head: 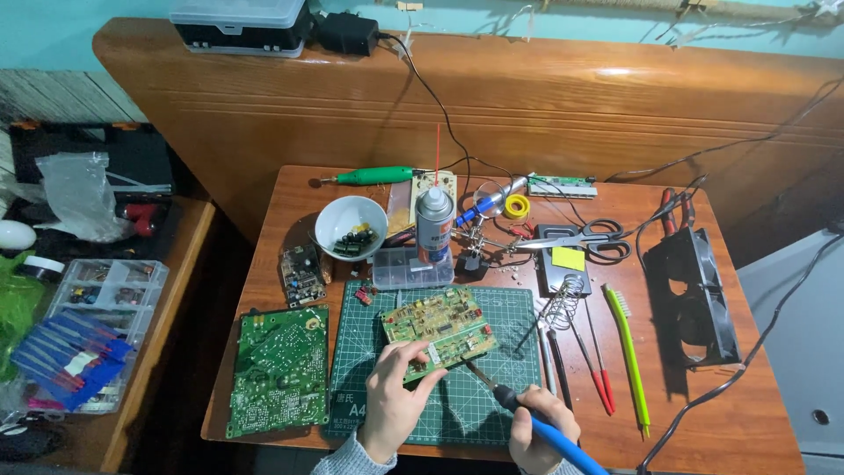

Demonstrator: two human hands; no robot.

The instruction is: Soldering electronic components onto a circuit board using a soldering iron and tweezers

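Our left hand grips the near edge of a green board, fingers curled over it, holding it tilted above the cutting mat in the middle of the worktop. Our right hand is closed around the blue handle of a soldering iron, whose tip points up and left to the board's near right corner; we cannot tell whether it touches. A larger board lies flat just left of the mat. Behind the mat stand a clear box and a spray can with a red straw, with a white bowl of small parts to their left. To the right of the mat lie a coiled iron stand, red-handled probes, a yellow-green brush, scissors and a black fan.
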